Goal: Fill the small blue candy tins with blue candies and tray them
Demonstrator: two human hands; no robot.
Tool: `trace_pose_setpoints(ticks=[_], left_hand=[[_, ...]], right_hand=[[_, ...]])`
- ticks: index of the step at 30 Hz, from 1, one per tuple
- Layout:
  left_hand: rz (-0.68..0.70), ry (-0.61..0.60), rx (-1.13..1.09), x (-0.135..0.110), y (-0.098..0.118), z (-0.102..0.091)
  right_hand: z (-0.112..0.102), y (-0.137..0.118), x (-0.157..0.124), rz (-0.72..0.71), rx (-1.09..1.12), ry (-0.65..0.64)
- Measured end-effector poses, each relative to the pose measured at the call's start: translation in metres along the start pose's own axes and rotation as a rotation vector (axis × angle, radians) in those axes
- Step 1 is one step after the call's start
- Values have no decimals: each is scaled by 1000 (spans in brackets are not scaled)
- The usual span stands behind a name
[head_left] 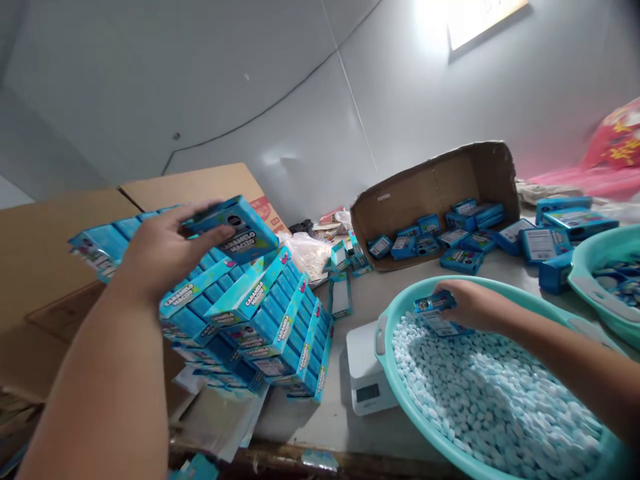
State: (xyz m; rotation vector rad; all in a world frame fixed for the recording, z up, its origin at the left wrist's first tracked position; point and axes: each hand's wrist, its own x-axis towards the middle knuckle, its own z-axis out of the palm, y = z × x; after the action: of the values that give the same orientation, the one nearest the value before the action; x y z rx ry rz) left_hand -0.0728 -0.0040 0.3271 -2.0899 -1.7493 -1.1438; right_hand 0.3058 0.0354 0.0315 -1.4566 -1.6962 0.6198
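My left hand (pixel 163 250) grips a small blue candy box (pixel 240 230) and holds it on top of a tall leaning stack of the same blue boxes (pixel 270 327). My right hand (pixel 473 303) is closed on another small blue box (pixel 437 313), tipped down into a teal basin (pixel 387 323). The basin is full of small white and pale blue candies (pixel 490 393).
A small white scale (pixel 365 373) sits beside the basin. An open cardboard box (pixel 440 187) on its side holds several blue boxes, with more scattered to its right. A second teal basin (pixel 600 280) is at far right. Flat cardboard (pixel 60 233) lies at left.
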Motion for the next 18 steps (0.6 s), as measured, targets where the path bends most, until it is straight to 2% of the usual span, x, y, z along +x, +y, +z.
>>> trace_pose_setpoints(ticks=[2,4,7,9,11,14,18], left_hand=[[-16,-90,-103,36,-17,7],[-68,-150,-191,61,-39,19],[-96,-211,-234,81,-77,37],[-69,-255,-236,87,-100,47],[-51,-285,-262,90,-118,57],[-58,-292,-319,90,-138,73],[-133,-240,-392,89,-155,90]], right_hand=[[5,17,9,-33,12,-46],[12,37,18,-86,18,-72],[21,63,27,-120,14,4],[22,70,26,-153,-4,21],[18,66,21,-210,-26,14],[9,44,9,-229,-75,-26],[7,13,0,-8,-233,-47]])
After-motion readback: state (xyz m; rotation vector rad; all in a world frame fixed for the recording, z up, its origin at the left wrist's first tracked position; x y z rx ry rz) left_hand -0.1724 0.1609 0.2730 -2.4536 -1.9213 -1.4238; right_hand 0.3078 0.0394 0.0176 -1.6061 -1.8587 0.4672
